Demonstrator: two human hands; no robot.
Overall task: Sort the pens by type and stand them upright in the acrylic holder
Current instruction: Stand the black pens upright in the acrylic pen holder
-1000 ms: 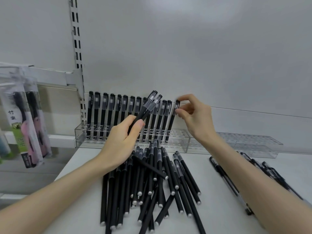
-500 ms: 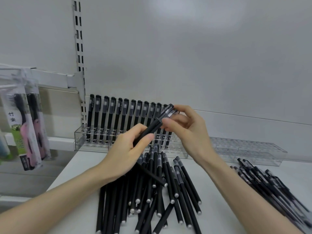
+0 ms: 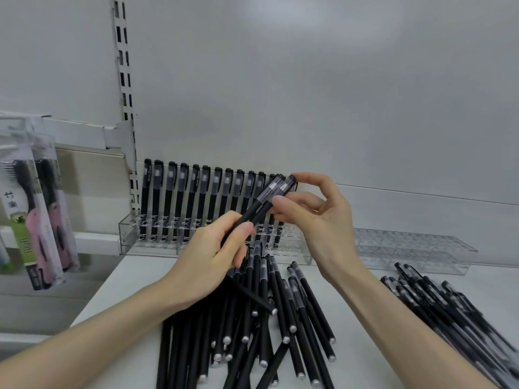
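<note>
My left hand [image 3: 213, 256] grips the barrels of two black pens [image 3: 266, 200] with clear caps, tilted up to the right. My right hand [image 3: 317, 217] pinches the capped end of one of them between thumb and fingers. Behind them a clear acrylic holder [image 3: 132, 237] stands at the back of the shelf with a row of several black pens [image 3: 193, 200] upright in it. A pile of loose black pens [image 3: 252, 318] lies on the white shelf below my hands.
A second pile of clear-barrelled black pens [image 3: 449, 310] lies at the right. An acrylic holder [image 3: 421, 248] with no pens sits behind it. Packaged combs [image 3: 36, 214] hang at the left, beside a slotted shelf upright [image 3: 123, 80].
My right hand left the pen it stood in the holder and came to the pens in my left hand, pinching one by its cap. The left hand stayed about where it was.
</note>
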